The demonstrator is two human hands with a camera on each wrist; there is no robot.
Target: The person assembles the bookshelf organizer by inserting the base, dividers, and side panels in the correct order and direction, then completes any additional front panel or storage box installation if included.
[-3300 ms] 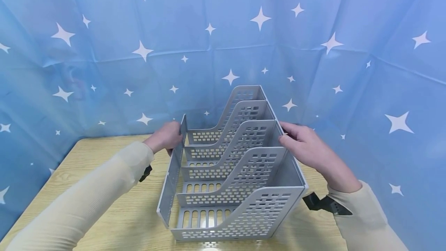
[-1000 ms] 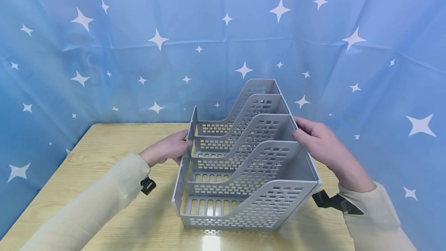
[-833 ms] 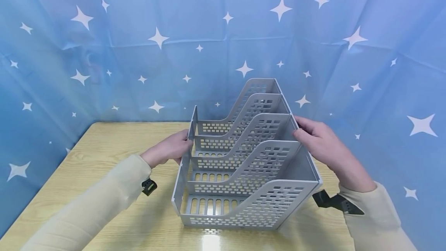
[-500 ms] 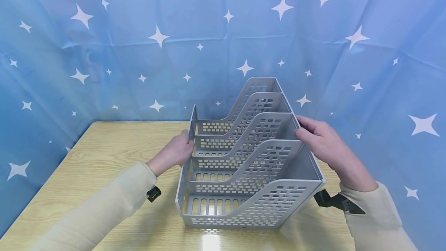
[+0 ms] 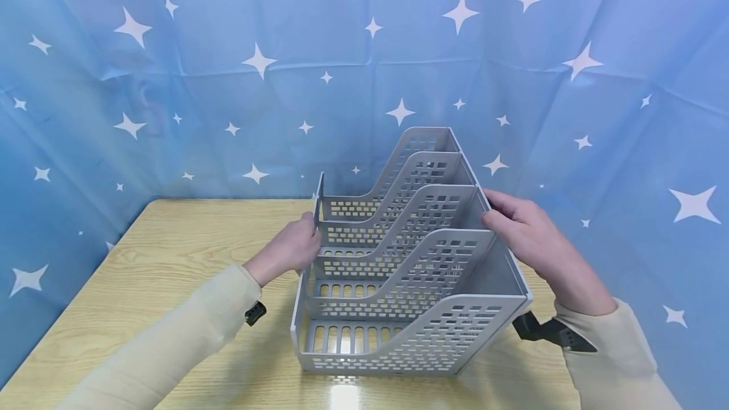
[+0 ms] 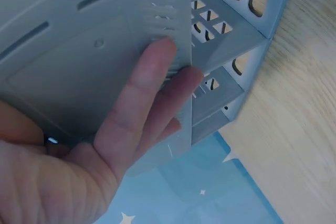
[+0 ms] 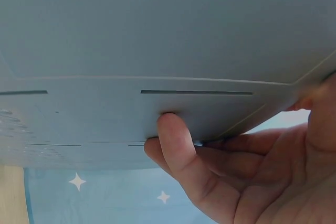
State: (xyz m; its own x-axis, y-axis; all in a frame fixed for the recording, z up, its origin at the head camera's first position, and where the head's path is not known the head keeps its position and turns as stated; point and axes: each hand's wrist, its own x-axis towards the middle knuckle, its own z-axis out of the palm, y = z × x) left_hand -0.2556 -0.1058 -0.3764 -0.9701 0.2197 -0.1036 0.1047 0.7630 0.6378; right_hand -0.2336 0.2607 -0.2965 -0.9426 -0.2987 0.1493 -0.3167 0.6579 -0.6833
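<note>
A grey plastic file rack point(image 5: 410, 283) with perforated, stepped dividers stands in the middle of the table. Its low front panel point(image 5: 302, 318) is on the left, its tall back panel point(image 5: 498, 271) on the right. My left hand point(image 5: 290, 245) presses the outer face of the front panel; in the left wrist view its extended fingers point(image 6: 128, 98) lie against that face. On the other side my right hand point(image 5: 529, 233) grips the back panel's upper edge, thumb at the rim. The right wrist view shows fingertips point(image 7: 170, 124) on the panel's outer face.
The wooden table point(image 5: 193, 252) extends to the left of the rack. A blue curtain with white stars point(image 5: 364, 81) hangs close behind the table and along its sides. Black wrist straps point(image 5: 552, 332) show at both sleeves.
The front panel has shifted slightly right, towards the dividers, with my left hand following it. The left thumb no longer shows against the panel. My right hand has kept its grip.
</note>
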